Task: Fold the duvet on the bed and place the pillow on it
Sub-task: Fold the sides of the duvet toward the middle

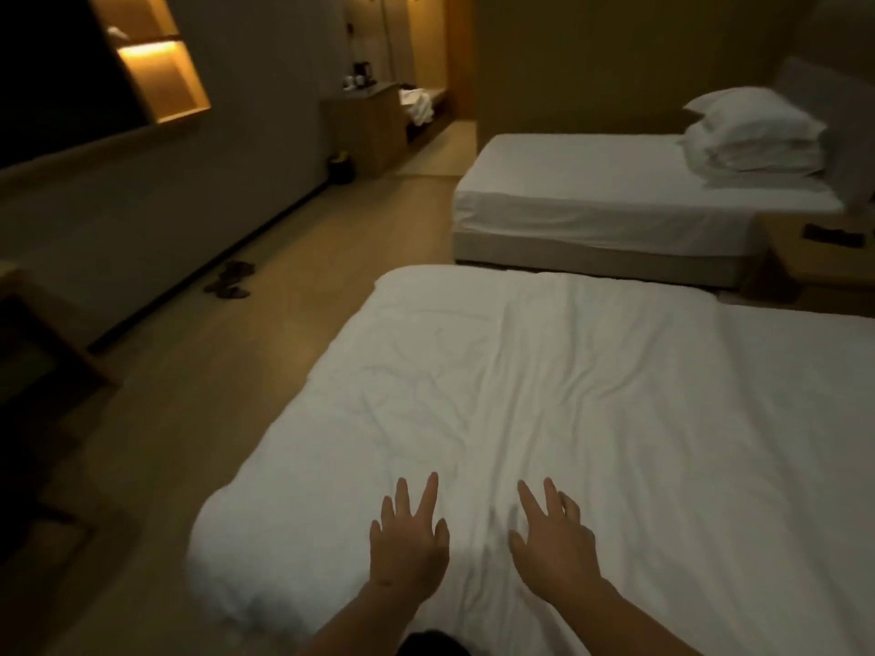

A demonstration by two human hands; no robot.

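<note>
A white duvet (544,395) lies spread and wrinkled over the near bed, filling the lower right of the head view. My left hand (409,542) hovers flat over its near edge with fingers spread. My right hand (554,537) is beside it, also open with fingers apart, holding nothing. A stack of white pillows (753,132) rests at the head of the far bed (592,215), well beyond my reach. No pillow shows on the near bed.
A wooden nightstand (814,253) stands between the two beds at the right. Slippers (229,279) lie on the wooden floor by the left wall. A dark bin (342,169) and a cabinet (367,127) with a kettle stand at the back.
</note>
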